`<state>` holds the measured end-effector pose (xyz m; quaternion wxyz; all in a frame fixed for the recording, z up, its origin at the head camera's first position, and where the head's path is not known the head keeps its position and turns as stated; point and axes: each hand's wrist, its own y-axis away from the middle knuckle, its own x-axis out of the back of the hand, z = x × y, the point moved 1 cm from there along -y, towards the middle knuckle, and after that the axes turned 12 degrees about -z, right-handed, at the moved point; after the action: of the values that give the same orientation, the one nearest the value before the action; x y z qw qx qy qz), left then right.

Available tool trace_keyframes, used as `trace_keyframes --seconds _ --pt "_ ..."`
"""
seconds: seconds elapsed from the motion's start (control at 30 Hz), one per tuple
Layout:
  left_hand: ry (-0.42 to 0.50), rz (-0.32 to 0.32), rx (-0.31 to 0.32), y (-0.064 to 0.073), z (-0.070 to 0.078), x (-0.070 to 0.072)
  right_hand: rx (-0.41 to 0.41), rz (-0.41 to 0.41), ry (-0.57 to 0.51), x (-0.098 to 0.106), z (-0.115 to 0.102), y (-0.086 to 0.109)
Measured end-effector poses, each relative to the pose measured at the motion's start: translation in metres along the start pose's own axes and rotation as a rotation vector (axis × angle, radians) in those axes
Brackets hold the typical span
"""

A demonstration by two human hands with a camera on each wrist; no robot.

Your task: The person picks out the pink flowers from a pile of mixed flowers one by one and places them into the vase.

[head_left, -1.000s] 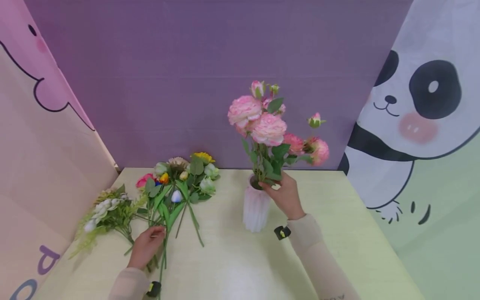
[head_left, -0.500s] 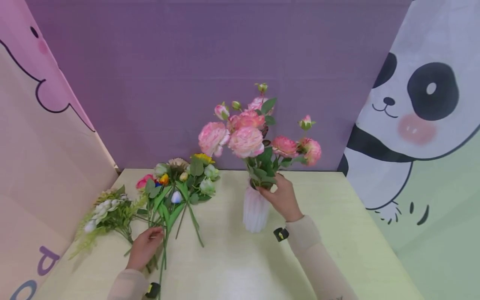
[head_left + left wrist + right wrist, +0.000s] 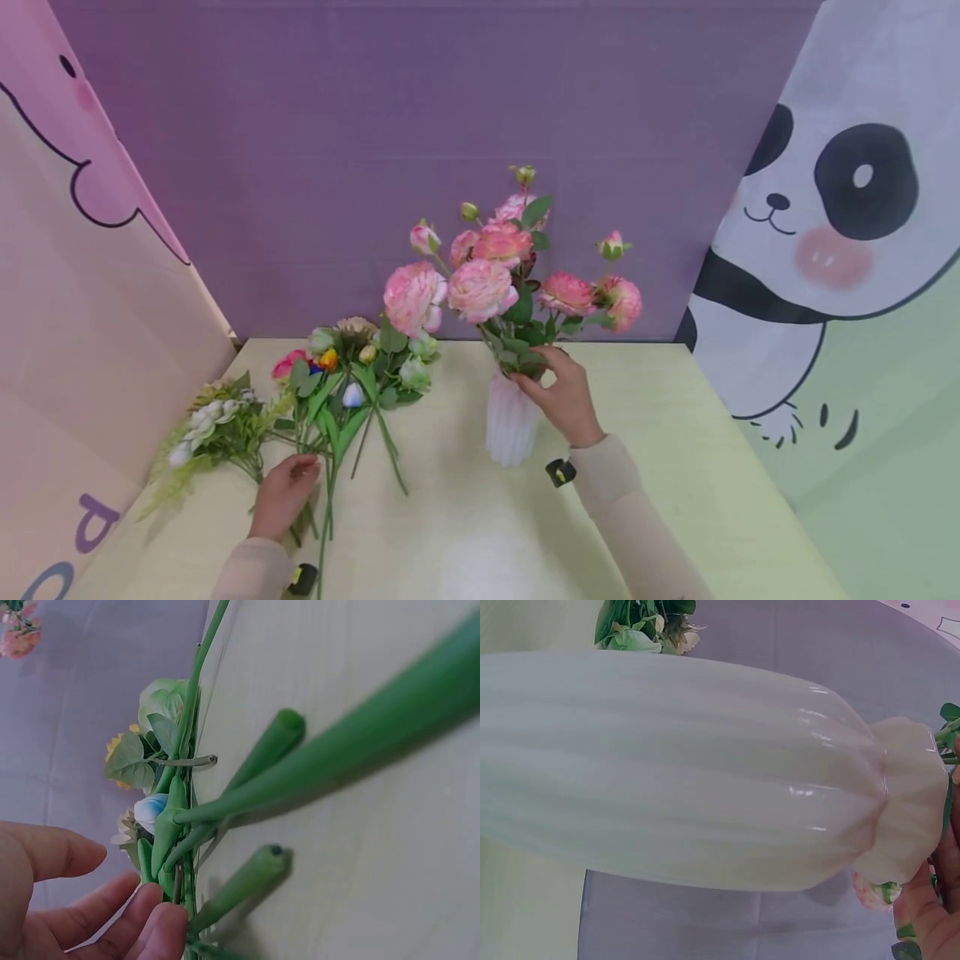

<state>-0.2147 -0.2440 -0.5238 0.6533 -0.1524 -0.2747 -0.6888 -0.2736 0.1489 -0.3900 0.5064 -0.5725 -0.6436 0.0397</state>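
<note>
A white, ribbed vase (image 3: 512, 421) stands upright on the table, filled with pink peonies (image 3: 480, 290) and leafy stems. At the vase mouth my right hand (image 3: 561, 398) grips the peony stems, thumb against the rim. The right wrist view has the vase (image 3: 705, 772) across it, with part of the right hand (image 3: 930, 907) at the ruffled rim; most of its fingers are hidden. My left hand (image 3: 283, 498) hovers beside green tulip stems (image 3: 327, 508), holding nothing. In the left wrist view the left hand (image 3: 97, 907) has thumb and fingers apart, fingertips close to the stems.
On the table's left lie several loose flowers: a white-blue tulip (image 3: 352, 394), a yellow flower (image 3: 406, 316), pale green roses (image 3: 415, 372) and a white-flowered bunch (image 3: 213, 419). A purple backdrop (image 3: 337, 167) stands behind, and a panda-print panel (image 3: 862, 333) is at right.
The large pink peonies have tipped left and downward, spreading out over the vase. My right hand has shifted only slightly at the rim. My left hand has drawn a little left, away from the stems.
</note>
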Motion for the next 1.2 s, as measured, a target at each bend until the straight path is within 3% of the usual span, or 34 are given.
trace_keyframes --seconds 0.43,0.53,0.7,0.9,1.03,1.2 --pt "-0.060 0.113 -0.023 0.001 -0.008 0.000 0.031 0.089 -0.005 -0.002 -0.003 0.011" --pt "-0.059 0.111 -0.009 0.002 -0.008 0.001 0.019 0.114 -0.018 -0.002 -0.002 0.015" --pt "-0.056 0.083 0.017 0.001 -0.008 0.002 -0.063 0.157 -0.052 -0.002 0.001 0.024" --pt "-0.066 0.065 0.051 0.000 -0.006 0.003 -0.174 0.207 -0.188 0.003 -0.006 0.037" --pt "-0.087 0.060 0.068 -0.002 -0.004 0.006 -0.275 0.194 -0.305 0.003 -0.006 0.046" --pt "-0.155 0.020 0.101 -0.003 -0.007 0.009 -0.396 0.158 -0.384 -0.007 0.009 0.062"
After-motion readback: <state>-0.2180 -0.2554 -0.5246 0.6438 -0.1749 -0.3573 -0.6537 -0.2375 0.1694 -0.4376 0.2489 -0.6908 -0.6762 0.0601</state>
